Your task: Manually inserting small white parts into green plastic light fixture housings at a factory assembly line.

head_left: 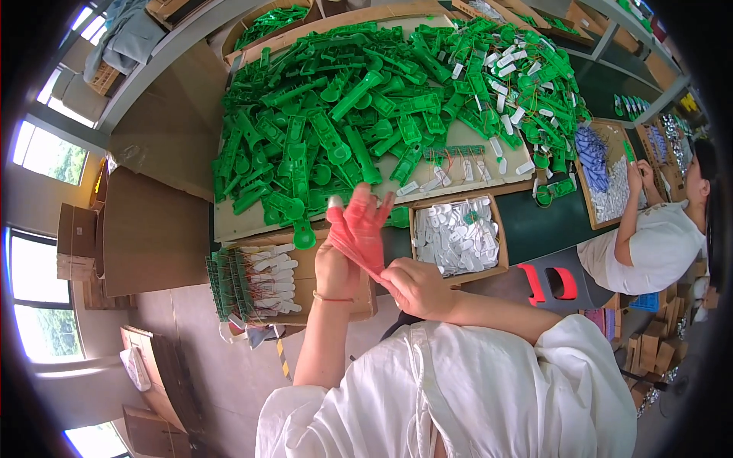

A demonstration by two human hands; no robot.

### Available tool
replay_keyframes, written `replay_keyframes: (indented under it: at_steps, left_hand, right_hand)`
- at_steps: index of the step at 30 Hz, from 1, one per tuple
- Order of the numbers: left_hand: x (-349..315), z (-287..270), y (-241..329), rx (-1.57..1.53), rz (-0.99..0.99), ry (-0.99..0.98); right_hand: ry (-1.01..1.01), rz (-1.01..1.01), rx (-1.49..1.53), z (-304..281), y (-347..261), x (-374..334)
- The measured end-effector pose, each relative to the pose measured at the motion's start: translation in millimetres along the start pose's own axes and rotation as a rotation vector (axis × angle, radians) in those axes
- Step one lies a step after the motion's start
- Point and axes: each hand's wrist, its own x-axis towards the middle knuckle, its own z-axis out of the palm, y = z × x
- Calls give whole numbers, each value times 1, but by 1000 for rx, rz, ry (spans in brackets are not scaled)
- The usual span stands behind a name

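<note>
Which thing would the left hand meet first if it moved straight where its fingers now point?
The left hand would probably meet the heaped green plastic parts first, though the hand's height is unclear.

The thing I have in hand is a glove, coral red, thin and stretchy by its look, worn partway over my left grip. It sits just left of the box of white parts, its fingers spread and pointing up, away from me, to about the level of that box's far edge. One fingertip shows pale beyond the red. Below, the glove leaves the heel of my left grip and the wrist bare. Its cuff is drawn sideways into a taut, creased fold, slanting down toward the box's near left corner, where my right grip pinches the end.
</note>
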Motion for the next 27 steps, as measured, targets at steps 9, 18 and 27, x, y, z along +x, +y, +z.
replay_keyframes:
  at_steps: [9, 18, 27]
  left_hand:
    - [-16, 7, -33, -113, 56, -57]
    - [-8, 114, -58, -131, -122, -137]
    - [16, 128, -100, -236, -24, -128]
  right_hand:
    - [-39, -196, 90, -30, -2, 5]
    - [-79, -199, 185, -70, 29, -21]
    - [-37, -186, 260, -104, 52, -37]
